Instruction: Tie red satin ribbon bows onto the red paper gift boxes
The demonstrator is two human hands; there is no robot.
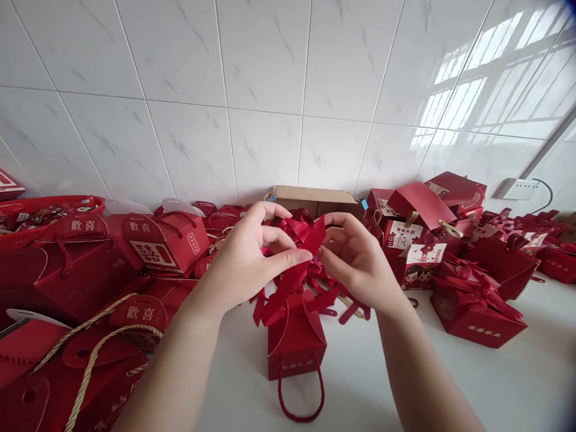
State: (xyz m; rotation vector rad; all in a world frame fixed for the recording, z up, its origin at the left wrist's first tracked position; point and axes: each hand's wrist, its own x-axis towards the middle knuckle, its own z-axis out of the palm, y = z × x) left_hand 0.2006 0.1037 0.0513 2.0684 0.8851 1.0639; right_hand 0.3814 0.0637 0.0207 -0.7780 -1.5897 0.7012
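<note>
**Marbled wall tiles behind, red ribbon pinched between two hands**

White wall tiles [265, 60] back the white table [360, 384] that I am watching through the head camera. My left hand [245, 264] has its thumb nearly closed against its fingers, with the red ribbon [314, 236] caught at the tips; its index finger arches up, free. My right hand [360, 264] shows a similar narrow grip, thumb and fingertips together at the ribbon's upper end. Some fingertips are hidden, so I can't judge how firm either grip is. The ribbon is raised above a small red box [294, 339], which stands on the table with its cord handle [301, 418] looped toward me.

Just behind the hands lies a ribbon heap [294, 223], partly covered by them and hiding much of the cardboard carton [310, 194] against the wall. My left forearm crosses in front of the crowded boxes on that side, among them a box with a white label [166, 243] and a gold rope handle [92, 360]. Beyond them sits a red basin [20, 238]. Well to the right is a ribbon-tied box [483, 327].

I count two hands, one small box between the forearms, one carton, one basin and one wall socket [517, 189]; the stacked boxes overlap too much to count.
</note>
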